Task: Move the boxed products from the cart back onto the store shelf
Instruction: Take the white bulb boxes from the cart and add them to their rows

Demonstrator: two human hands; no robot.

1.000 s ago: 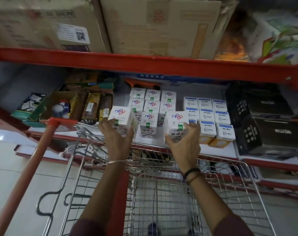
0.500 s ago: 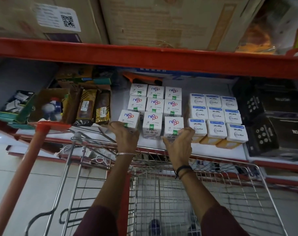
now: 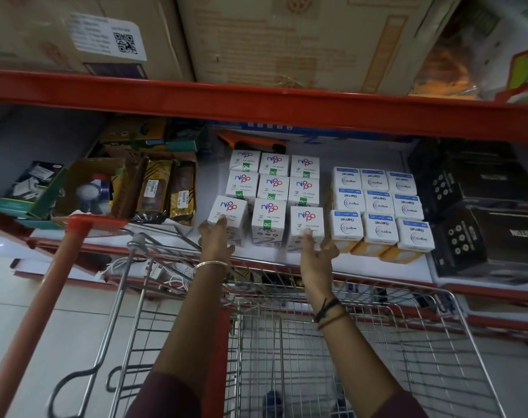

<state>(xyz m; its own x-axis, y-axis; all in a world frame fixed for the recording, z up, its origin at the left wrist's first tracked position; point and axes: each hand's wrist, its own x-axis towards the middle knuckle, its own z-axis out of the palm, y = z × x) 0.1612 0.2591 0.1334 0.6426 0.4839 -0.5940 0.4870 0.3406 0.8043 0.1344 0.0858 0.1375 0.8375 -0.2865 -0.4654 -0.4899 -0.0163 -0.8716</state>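
Note:
White Nippo boxes (image 3: pixel 273 188) stand in a three-by-three block on the white store shelf (image 3: pixel 377 268). My left hand (image 3: pixel 216 241) is open, its fingertips resting on the front-left Nippo box (image 3: pixel 231 214), which stands slightly apart from the block. My right hand (image 3: pixel 315 256) is open with the thumb spread, its fingertips against the front-right Nippo box (image 3: pixel 306 221). Both boxes stand on the shelf. Below my arms is the wire cart (image 3: pixel 407 342); I see no boxes in the part of its basket in view.
Wipro Garnet boxes (image 3: pixel 377 206) stand just right of the Nippo block, with black boxes (image 3: pixel 483 224) beyond. Brown packets (image 3: pixel 166 191) and an open carton lie to the left. A red shelf beam (image 3: pixel 256 101) with cardboard cartons (image 3: pixel 287 40) is overhead. The cart's red handle (image 3: pixel 39 312) slants at left.
Both hands carried a Nippo box forward and set it down in the front row. The fingers have since spread and let go of the boxes.

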